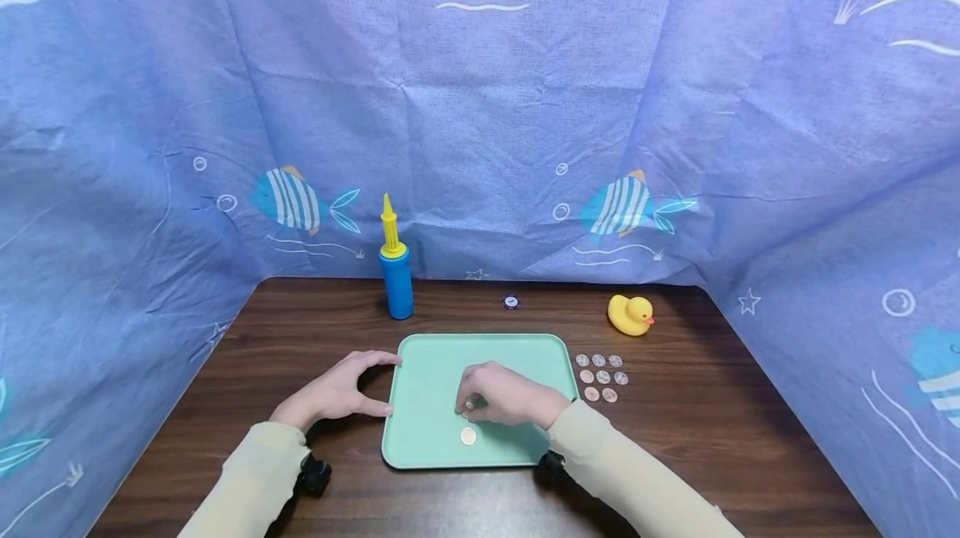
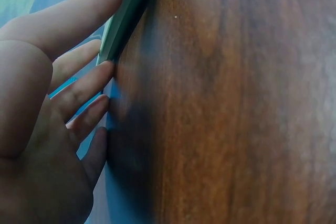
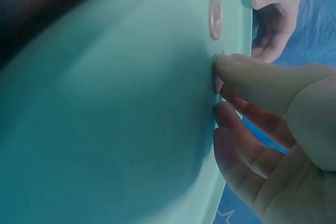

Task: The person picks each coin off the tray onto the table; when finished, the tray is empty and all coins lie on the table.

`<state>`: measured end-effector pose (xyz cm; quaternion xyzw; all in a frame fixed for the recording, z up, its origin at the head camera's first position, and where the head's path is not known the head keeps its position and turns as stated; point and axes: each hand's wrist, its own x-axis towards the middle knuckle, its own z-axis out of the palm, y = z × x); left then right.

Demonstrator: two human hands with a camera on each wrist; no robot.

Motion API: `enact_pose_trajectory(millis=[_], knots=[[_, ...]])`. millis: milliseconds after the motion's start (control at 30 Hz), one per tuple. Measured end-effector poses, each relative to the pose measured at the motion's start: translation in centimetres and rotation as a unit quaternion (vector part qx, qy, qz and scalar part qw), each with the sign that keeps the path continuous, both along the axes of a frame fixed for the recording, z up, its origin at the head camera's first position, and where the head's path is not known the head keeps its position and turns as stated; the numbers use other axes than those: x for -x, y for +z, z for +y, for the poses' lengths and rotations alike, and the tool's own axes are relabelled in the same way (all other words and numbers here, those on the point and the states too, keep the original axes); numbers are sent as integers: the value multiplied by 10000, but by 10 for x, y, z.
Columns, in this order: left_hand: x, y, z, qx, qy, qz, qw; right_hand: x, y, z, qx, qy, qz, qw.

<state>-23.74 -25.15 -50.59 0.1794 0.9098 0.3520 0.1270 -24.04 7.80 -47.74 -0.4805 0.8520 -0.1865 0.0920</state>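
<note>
A light green tray lies on the dark wooden table. Along its left edge my left hand rests with thumb and fingers spread, the tips at the rim; the left wrist view shows those fingers fairly straight. Over the middle of the tray, my right hand reaches down with bent fingers. Its thumb and fingertips pinch a copper-coloured coin low against the tray surface, partly hidden by the thumb. A second copper-coloured coin lies flat on the tray just nearer to me.
Right of the tray, several coins lie in rows on the table. A yellow rubber duck sits behind them. At the back stand a blue and yellow hand pump and a small dark-rimmed disc. Blue fish-patterned cloth encloses the table.
</note>
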Motion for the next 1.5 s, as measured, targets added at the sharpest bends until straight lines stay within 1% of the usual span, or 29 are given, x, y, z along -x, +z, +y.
enact_pose_trajectory(millis=[300, 467, 567, 700, 1067, 1267, 1433, 1500], knots=[[0, 1, 0, 14, 5, -9, 10000, -2, -1, -1, -9, -107, 36, 9999], [1, 3, 1, -4, 10, -17, 10000, 0, 0, -1, -61, -217, -96, 9997], [2, 3, 1, 18, -4, -6, 10000, 2, -1, -2, -181, -279, -205, 9992], [2, 3, 1, 34, -12, -4, 10000, 4, -3, -2, -343, -271, -229, 9988], [1, 1, 0, -2, 7, -34, 10000, 2, 0, -3, -411, -194, -288, 9986], [0, 1, 0, -36, -11, -75, 10000, 0, -2, -1, -194, -191, -173, 9995], [0, 2, -1, -82, -14, -93, 9999, -1, -3, 3, 154, -98, -54, 9998], [0, 1, 0, -98, -16, -93, 9999, 0, -5, 5, 261, -93, -120, 9995]])
